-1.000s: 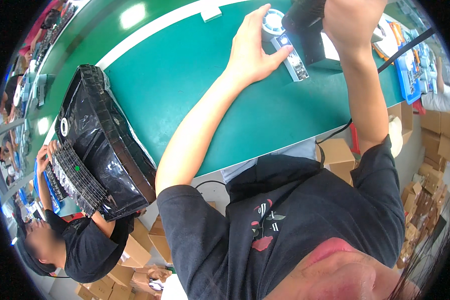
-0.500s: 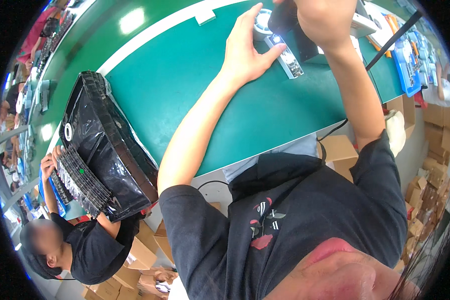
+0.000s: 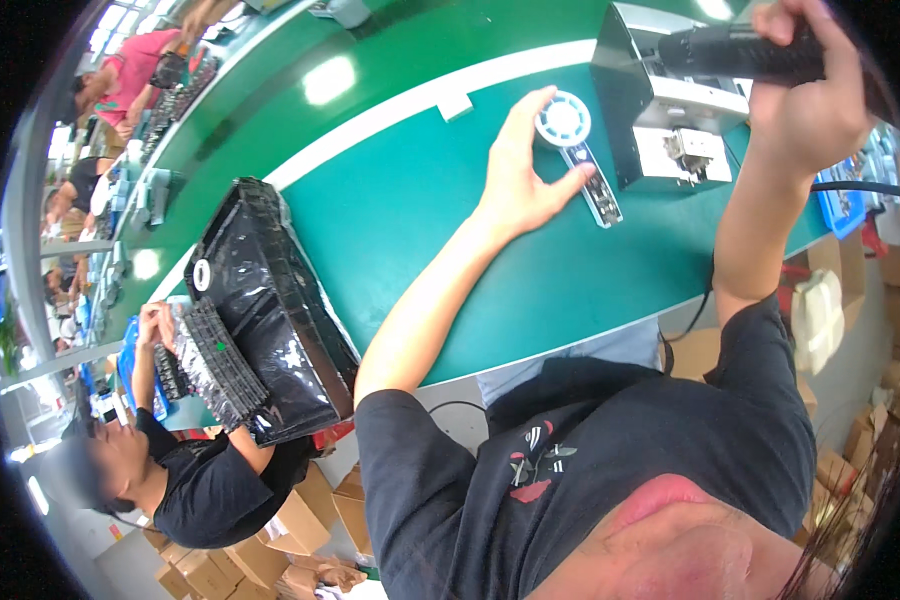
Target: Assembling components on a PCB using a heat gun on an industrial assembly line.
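Note:
My left hand point(image 3: 525, 180) rests on the green bench mat point(image 3: 530, 280), fingers and thumb closed around a small handheld fan. The fan point(image 3: 563, 119) has a round pale-blue and white head. Its narrow body point(image 3: 598, 190) lies open, with a circuit board showing. Raised at the upper right, my right hand point(image 3: 815, 115) grips a black electric screwdriver point(image 3: 715, 55). The screwdriver lies roughly level, pointing left over a black and silver boxy machine point(image 3: 660, 100) that looks like a screw feeder. Its tip is hard to make out against the machine.
A black plastic-wrapped bin point(image 3: 270, 300) stands at the left bench edge. Beside it a co-worker point(image 3: 210, 480) holds a stack of black strips point(image 3: 215, 360). A small white block point(image 3: 455, 107) sits on the far white strip. A blue tray point(image 3: 842, 205) is at the right; cardboard boxes point(image 3: 300, 510) stand below.
My right hand has lifted the screwdriver up and right, away from the fan, and turned it level. My left hand keeps the fan on the mat. The whole view has shifted.

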`<state>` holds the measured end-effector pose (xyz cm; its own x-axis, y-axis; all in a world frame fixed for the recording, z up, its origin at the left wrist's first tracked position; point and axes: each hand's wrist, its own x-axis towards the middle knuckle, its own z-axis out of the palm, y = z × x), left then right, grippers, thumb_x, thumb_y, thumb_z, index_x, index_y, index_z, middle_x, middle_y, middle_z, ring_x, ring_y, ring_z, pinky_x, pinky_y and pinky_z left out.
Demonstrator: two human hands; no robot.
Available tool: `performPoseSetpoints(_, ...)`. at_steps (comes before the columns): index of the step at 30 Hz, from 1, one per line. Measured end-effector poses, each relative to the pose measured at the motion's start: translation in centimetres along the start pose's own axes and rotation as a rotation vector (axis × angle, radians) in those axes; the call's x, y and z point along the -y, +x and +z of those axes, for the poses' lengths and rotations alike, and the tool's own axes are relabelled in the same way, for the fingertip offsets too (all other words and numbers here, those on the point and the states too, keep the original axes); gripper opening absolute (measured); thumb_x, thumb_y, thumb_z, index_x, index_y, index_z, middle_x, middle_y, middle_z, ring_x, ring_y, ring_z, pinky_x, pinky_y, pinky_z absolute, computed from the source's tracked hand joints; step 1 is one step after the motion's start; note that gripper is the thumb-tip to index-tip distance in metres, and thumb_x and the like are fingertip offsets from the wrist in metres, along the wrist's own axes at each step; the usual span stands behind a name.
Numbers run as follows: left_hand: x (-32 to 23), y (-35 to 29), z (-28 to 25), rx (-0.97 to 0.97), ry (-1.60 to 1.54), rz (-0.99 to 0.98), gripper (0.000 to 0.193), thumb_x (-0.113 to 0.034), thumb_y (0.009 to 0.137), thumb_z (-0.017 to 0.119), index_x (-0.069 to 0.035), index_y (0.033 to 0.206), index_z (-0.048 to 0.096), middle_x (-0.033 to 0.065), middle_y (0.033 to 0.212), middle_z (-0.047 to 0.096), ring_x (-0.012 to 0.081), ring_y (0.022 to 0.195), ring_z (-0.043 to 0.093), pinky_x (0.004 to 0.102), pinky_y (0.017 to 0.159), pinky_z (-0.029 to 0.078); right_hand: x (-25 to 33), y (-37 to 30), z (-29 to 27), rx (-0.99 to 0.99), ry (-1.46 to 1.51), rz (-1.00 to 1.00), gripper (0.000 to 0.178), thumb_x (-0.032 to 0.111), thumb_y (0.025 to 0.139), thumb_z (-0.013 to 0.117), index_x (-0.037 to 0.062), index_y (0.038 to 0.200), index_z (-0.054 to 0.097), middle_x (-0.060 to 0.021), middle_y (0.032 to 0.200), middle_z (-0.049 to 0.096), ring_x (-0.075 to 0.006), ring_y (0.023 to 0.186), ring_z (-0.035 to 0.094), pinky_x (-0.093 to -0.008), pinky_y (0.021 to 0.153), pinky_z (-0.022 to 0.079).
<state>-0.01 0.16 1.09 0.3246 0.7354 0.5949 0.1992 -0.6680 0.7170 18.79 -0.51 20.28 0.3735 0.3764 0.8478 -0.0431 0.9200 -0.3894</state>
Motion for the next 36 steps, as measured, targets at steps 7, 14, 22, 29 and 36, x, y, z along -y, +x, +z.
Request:
performPoseSetpoints(7, -2.5, 0.2, 0.2, 0.077, 0.018, 0.115, 0.096, -0.016, 0.069, 0.086, 0.001, 0.145, 0.031, 0.0236, 0.142, 0.046, 0.0355, 0.133, 0.048, 0.0445, 0.112, 0.037, -3.6, 0.5, -0.3, -0.217, -0.021, 0.282, 0.009, 0.002, 0.089, 0.066, 0.0006, 0.095, 0.058, -0.0082, 0.075, 0.061, -0.0120, 0.055, 0.057, -0.0237, 0.051, 0.046)
performPoseSetpoints(14, -4.4, 1.6, 0.4, 0.211, 0.065, 0.317, 0.089, -0.010, 0.068, 0.084, -0.005, 0.144, 0.037, 0.0243, 0.142, 0.047, 0.0413, 0.137, 0.043, 0.0594, 0.115, 0.028, -6.5, -0.9, -0.2, -0.244, -0.050, 0.363, 0.011, 0.005, 0.090, 0.069, 0.0024, 0.093, 0.058, -0.0057, 0.074, 0.062, -0.0091, 0.057, 0.058, -0.0219, 0.052, 0.045)
performPoseSetpoints(22, -4.0, 0.8, 0.9, 0.285, -0.231, -0.046, 0.091, 0.001, 0.076, 0.078, -0.009, 0.149, 0.024, 0.0241, 0.157, 0.017, 0.0353, 0.138, 0.038, 0.0435, 0.093, 0.058, -6.9, -1.1, -0.5, -0.108, -0.121, 0.511, 0.018, 0.012, 0.087, 0.074, 0.0036, 0.081, 0.060, -0.0004, 0.067, 0.060, -0.0076, 0.055, 0.056, -0.0232, 0.051, 0.044)
performPoseSetpoints(29, -4.0, 1.4, 1.0, 0.280, -0.302, -0.139, 0.092, 0.003, 0.077, 0.078, -0.008, 0.149, 0.022, 0.0203, 0.157, 0.019, 0.0328, 0.139, 0.038, 0.0440, 0.095, 0.057, -6.8, -1.4, -0.4, -0.089, -0.146, 0.538, 0.020, 0.014, 0.087, 0.075, 0.0038, 0.080, 0.059, 0.0000, 0.067, 0.059, -0.0076, 0.057, 0.056, -0.0238, 0.054, 0.045)
performPoseSetpoints(36, -2.8, 4.4, -1.2, 0.315, -0.201, -0.185, 0.091, 0.005, 0.073, 0.080, -0.010, 0.148, 0.030, 0.0144, 0.155, 0.028, 0.0296, 0.135, 0.043, 0.0414, 0.093, 0.058, -6.2, -1.6, -0.8, -0.069, -0.181, 0.551, 0.022, 0.017, 0.087, 0.076, 0.0037, 0.081, 0.060, -0.0004, 0.067, 0.060, -0.0079, 0.058, 0.056, -0.0246, 0.056, 0.046)
